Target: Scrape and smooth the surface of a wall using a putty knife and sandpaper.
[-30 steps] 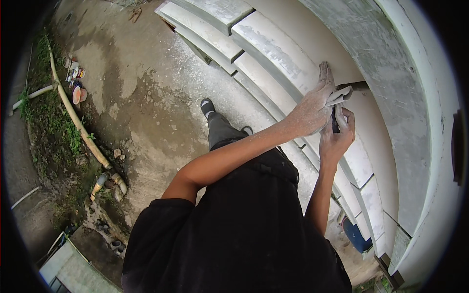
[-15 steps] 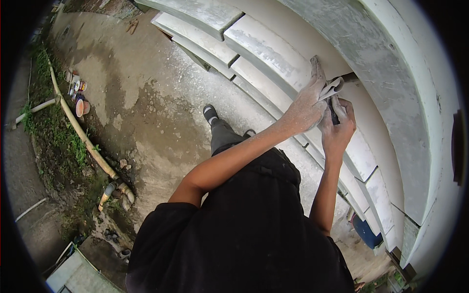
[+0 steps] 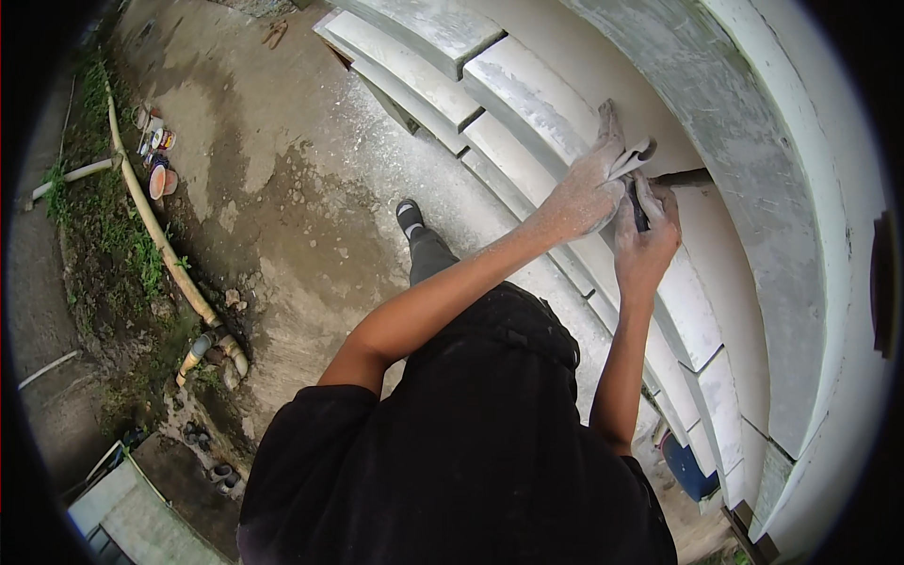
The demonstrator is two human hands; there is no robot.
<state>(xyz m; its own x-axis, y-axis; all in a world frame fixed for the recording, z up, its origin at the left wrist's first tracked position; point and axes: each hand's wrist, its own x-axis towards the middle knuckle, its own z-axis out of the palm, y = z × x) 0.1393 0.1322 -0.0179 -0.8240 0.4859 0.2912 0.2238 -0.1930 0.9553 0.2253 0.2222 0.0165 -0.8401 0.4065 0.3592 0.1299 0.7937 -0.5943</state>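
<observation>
My left hand (image 3: 579, 193), coated in pale dust, reaches over the ledges with one finger stretched out. A curled grey sheet (image 3: 640, 155), which looks like folded sandpaper, is pinched in it. Close against it, my right hand (image 3: 650, 235) has its fingers bent round a slim black object (image 3: 640, 209); its far end is hidden, so I cannot tell its kind. Both hands meet above the white stepped ledge (image 3: 527, 89) of the wall. Beside the right fingertips, a dark slot (image 3: 683, 177) shows in the cream wall surface.
A thick grey curved band (image 3: 744, 122) juts out at the right. My foot (image 3: 409, 217) stands on the dusty concrete floor (image 3: 311, 217). Paint tubs (image 3: 162, 179) and a long pipe (image 3: 155, 226) lie left. A blue container (image 3: 689, 468) sits under the ledges at lower right.
The view has shifted slightly, so ledges and floor sit differently in it. My hands stay together with the same grips, and the dark slot shows more clearly beside the right fingers.
</observation>
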